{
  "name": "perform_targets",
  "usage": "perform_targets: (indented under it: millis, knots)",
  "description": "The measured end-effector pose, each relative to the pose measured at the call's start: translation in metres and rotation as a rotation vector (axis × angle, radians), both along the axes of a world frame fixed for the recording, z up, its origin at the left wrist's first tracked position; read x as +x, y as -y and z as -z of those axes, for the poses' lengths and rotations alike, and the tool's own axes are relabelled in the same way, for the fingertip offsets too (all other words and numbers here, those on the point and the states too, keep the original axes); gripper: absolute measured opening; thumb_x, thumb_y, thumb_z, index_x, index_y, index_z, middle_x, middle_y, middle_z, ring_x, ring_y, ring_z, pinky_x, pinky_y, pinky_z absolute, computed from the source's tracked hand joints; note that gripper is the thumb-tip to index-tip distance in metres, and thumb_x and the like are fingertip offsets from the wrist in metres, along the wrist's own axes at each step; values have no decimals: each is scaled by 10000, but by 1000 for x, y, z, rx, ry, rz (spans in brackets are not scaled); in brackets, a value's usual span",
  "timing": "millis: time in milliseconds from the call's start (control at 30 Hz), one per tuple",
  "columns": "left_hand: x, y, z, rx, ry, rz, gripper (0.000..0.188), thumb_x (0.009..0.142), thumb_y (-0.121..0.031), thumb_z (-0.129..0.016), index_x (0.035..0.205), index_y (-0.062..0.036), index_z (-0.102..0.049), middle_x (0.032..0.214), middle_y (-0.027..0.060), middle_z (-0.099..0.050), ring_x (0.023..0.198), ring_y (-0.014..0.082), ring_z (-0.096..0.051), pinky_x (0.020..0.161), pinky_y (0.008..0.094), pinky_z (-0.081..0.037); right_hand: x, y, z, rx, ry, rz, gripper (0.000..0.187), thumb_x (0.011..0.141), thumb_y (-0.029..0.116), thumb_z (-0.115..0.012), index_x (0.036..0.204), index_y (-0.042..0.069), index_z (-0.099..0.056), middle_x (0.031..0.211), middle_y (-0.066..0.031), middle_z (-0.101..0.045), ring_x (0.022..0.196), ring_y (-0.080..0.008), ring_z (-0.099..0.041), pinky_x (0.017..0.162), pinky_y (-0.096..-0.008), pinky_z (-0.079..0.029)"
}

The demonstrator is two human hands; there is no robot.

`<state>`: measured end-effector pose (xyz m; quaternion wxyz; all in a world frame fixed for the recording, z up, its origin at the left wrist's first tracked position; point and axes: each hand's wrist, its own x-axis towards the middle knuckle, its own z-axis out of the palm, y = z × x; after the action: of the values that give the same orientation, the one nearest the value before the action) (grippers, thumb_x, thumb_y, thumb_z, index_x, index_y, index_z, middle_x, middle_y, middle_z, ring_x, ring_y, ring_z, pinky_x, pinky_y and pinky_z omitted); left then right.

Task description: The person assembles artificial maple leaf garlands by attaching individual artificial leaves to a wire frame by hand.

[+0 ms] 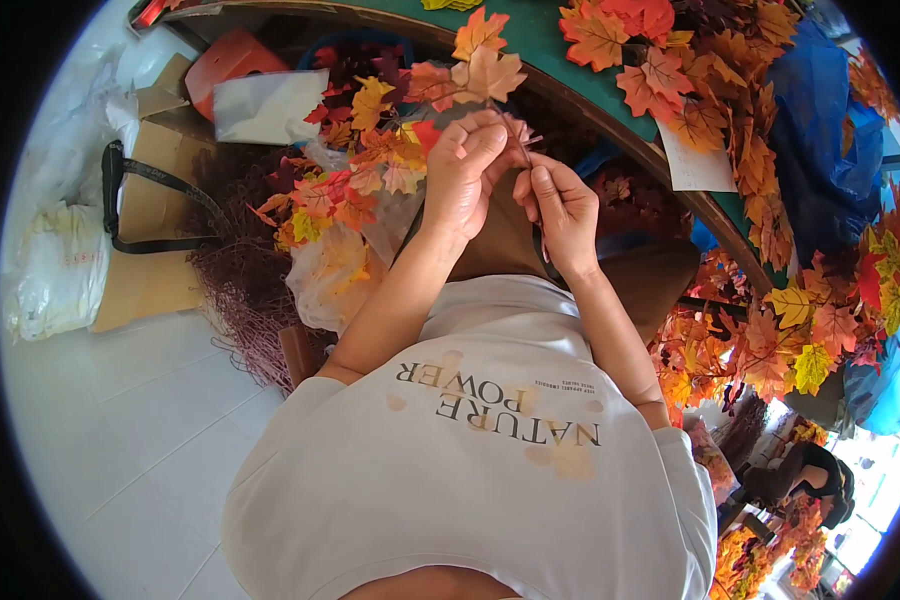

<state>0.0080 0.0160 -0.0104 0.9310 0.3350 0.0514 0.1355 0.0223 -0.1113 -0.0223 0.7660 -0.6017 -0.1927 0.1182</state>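
Head view, left hand [460,172], right hand [567,208], both pinched on leafy stem [488,76]

Dark capital letters stand in two large lines across the chest of the white T-shirt [450,510], upside down in this view, with two lines of much smaller print near them. Pale lettering marks the black strap [173,179] over the cardboard [150,285]. Small red characters, perhaps a row of digits, stand on the white plastic bag [62,285] at far left, too blurred to read.
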Motion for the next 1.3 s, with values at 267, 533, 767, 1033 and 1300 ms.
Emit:
perform_targets:
  millis: [267, 533, 767, 1033, 1300]
  knots:
    - [-3, 7, 5, 168, -39, 327, 118, 861, -64, -588, 937, 20, -556, 904, 81, -598, 695, 156, -584, 622, 297, -479, 10, 13, 2, 27, -15, 32, 214, 956, 110, -466, 1132, -8, -495, 754, -35, -579, 581, -55, -453, 536, -165, -373]
    - [-4, 13, -1, 362, 57, 178, 67, 831, 19, -598, 885, 0, -565, 993, 109, -588, 691, 146, -606, 707, 288, -510, 14, 17, -1, 278, -289, -48, 274, 980, 291, -410, 1072, 41, -472, 827, -46, -593, 643, -95, -542, 586, -214, -436]
    - [-1, 10, -2, 171, 172, -198, 233, 869, -1, -563, 1081, -69, -494, 931, 56, -594, 672, 138, -577, 709, 332, -543, 10, 34, 31, -389, 537, 156, 228, 925, 215, -496, 841, 24, -587, 738, -89, -585, 600, -220, -545, 574, -318, -442]
    - [4, -11, 16, -86, 59, -348, 225, 882, -30, -564, 1056, -133, -466, 838, 8, -566, 541, 75, -450, 462, 217, -390, -1, 40, 53, -892, 1274, 27, 228, 746, 152, -679, 908, 15, -597, 806, -93, -571, 721, -255, -535, 653, -338, -465]
    - [9, -14, 30, 197, -23, -400, 236, 880, -40, -567, 1077, -130, -474, 836, -3, -561, 435, 22, -352, 354, 168, -260, -5, 17, -20, -693, 971, -254, 577, 760, 220, -697, 1207, -71, -476, 1192, -220, -512, 1090, -330, -524, 908, -370, -457]
